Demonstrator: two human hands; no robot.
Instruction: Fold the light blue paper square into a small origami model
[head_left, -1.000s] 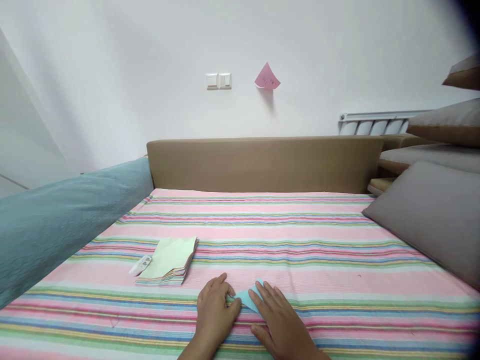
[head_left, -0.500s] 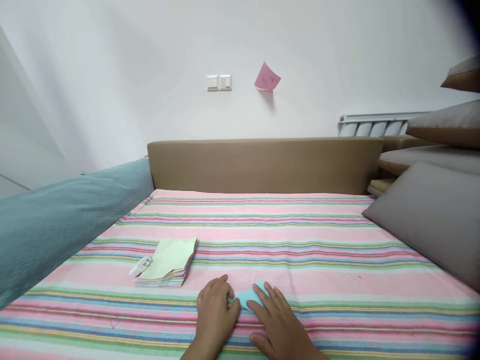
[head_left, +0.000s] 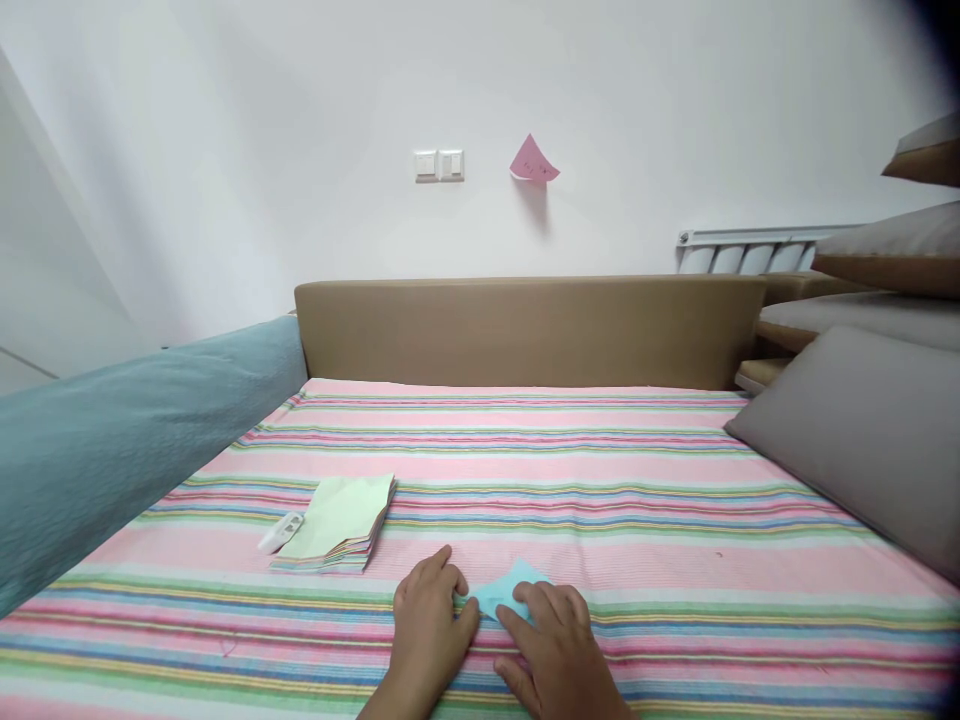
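Striped cloth (head_left: 645, 470) spreads out wide before the person. On it, well short of the far edge, lies a folded blue paper (head_left: 500, 592). Its left tip is pinched between the thumb and curled fingers of the left hand (head_left: 430, 615); the right hand (head_left: 553, 635), half open with fingers bent, touches its right side, though I can't tell whether it grips. Toward the cloth's left edge rests a paper stack (head_left: 341, 510), a small white object (head_left: 281, 532) beside it. A brown backrest (head_left: 525, 330) lines the far edge.
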